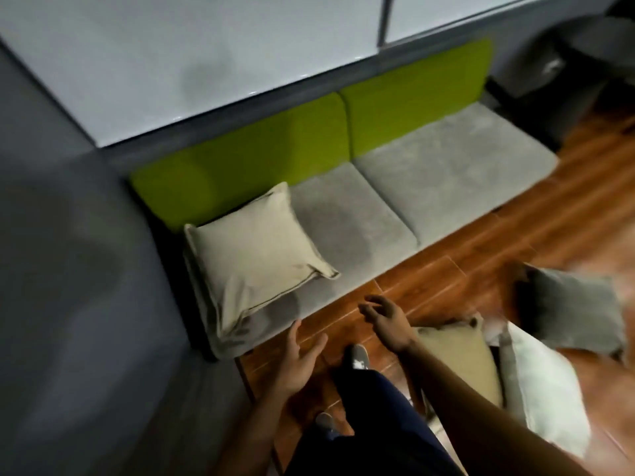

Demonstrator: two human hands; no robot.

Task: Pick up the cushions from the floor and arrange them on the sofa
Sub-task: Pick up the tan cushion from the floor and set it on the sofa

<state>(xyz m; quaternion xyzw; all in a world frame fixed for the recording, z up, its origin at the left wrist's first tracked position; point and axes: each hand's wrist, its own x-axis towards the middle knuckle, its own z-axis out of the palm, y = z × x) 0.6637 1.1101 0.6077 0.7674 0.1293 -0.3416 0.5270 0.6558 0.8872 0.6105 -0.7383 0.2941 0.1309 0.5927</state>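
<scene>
The sofa [446, 166] takes up most of the view: two grey seat pads and a bright green back, set against a grey wall [68, 269] with a white panel [171, 63] above it. In front of it runs a reddish wooden floor [515, 228].

One beige cushion [254, 255] already lies on the sofa's left seat pad, at the far left end. It leans back towards the green rest, and its lower corner hangs near the seat's front edge.

Three more cushions are on the floor to the person's right, close together. The grey cushion [570, 314] is the farthest out. The pale cushion [543, 386] lies nearer, just beside the tan cushion [460, 359], which is partly hidden behind the right forearm.

Both hands are in the air over the floor in front of the sofa, and neither holds anything. The left hand [299, 362] has its fingers straight and spread, with the fingertips close to the seat's front edge below the beige cushion — whether they touch it cannot be told. The right hand [388, 321] is palm down with its fingers loose and slightly apart, near the tan cushion but clear of it.

Between the forearms a grey shoe [359, 359] shows beneath dark trousers.
</scene>
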